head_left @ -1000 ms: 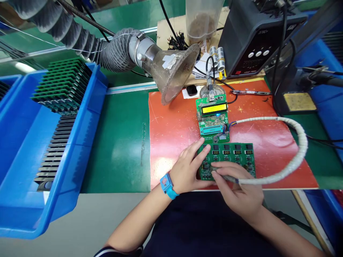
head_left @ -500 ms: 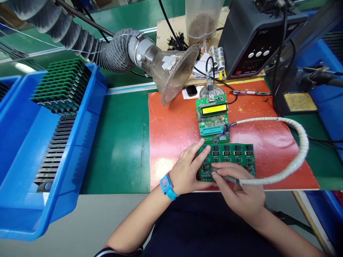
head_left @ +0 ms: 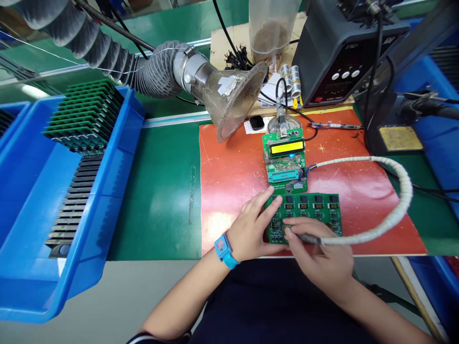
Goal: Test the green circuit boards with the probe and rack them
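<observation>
A green circuit board panel (head_left: 324,215) with a row of small digit displays lies on the red mat at the front of the bench. My left hand (head_left: 248,228) grips its left end, fingers over the top and thumb along the near edge. In my right hand (head_left: 324,253) is a wired probe (head_left: 309,238), pinched between thumb and fingers, its tip hidden at the panel's surface. A white-wrapped cable (head_left: 404,198) loops from the probe to a programmer board (head_left: 284,162) behind the panel. That board has a lit yellow screen and a teal socket.
At left stands a blue bin (head_left: 118,191) with upright green boards (head_left: 84,114) in slots. A fume extractor hood (head_left: 234,95) hangs over the mat. Behind are a soldering station (head_left: 340,62) and clear container (head_left: 272,33); a pen-like tool (head_left: 337,126) lies at the mat's back.
A small light below the programmer's screen has turned from reddish to blue. Both hands, the probe and the panel stay in place; the view has shifted very slightly.
</observation>
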